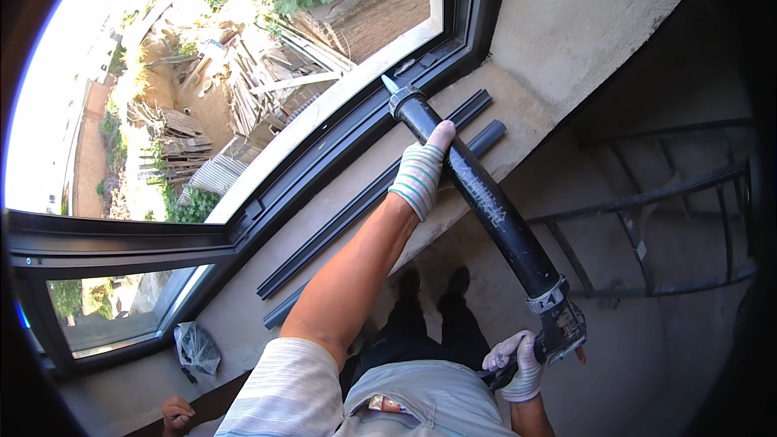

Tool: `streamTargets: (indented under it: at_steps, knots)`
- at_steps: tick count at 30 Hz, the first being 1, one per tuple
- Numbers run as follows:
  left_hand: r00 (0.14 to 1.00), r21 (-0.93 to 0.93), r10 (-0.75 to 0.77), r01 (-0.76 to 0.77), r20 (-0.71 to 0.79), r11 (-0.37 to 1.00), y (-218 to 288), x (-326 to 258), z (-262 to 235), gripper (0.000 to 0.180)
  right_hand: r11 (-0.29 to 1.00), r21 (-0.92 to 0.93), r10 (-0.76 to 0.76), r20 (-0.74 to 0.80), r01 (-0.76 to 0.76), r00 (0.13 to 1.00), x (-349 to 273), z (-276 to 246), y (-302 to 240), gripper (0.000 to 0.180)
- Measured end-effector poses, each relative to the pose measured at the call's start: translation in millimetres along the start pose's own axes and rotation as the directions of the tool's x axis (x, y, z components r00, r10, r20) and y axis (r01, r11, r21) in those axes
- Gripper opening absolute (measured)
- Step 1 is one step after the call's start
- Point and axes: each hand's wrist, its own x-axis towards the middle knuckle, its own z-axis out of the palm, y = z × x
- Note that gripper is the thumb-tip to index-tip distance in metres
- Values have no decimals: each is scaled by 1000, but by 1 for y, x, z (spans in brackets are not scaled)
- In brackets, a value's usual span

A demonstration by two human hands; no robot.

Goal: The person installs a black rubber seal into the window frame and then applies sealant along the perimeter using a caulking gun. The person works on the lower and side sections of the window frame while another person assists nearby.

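- Up at the window sill, head view: a long black caulking gun (477, 186) lies slanted across the frame, its pale nozzle tip (389, 83) right against the dark window frame (340, 133), where the bottom rail meets the sill.
- The left hand (425, 166), in a striped knit glove, is wrapped over the barrel near the front end. My guess is it's there to steady and steer the tip, since the tube is too long to aim from the back alone.
- The right hand (518, 366), in a light glove, is closed around the handle and trigger at the rear, down by the person's waist. Looks like the squeezing end of the job.
- Two dark profile strips (380, 190) lie flat on the concrete sill (526, 113), parallel to the frame and just beside it, probably parked there to stay within reach.
- Containers: the gun's barrel is the only real one, and it's opaque, so I can't tell how full it is. A crumpled plastic bag (197, 348) sits at the sill's lower left, contents not visible.
- Somebody else's hand (176, 414) pokes in at the bottom edge, apart from all this.
- A dark metal railing (647, 218) stands off to the right.
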Motion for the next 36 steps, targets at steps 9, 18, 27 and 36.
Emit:
streamTargets:
  at_steps: [9,18,27,36]
  knots:
    - [999,31,-24,25,-42,999,0,-24,-28,40,998,-60,13,48,-10,999,-16,0,24,44]
    - [998,34,-28,30,-54,999,-4,-42,-59,42,998,-69,14,60,-9,998,-33,4,49,44]
    - [997,40,-12,15,-72,999,-5,-63,-83,39,999,-52,20,76,-16,997,-51,6,72,43]
    - [994,40,9,-5,-111,999,-5,-88,-103,39,997,-4,82,47,-81,996,-65,7,83,42]
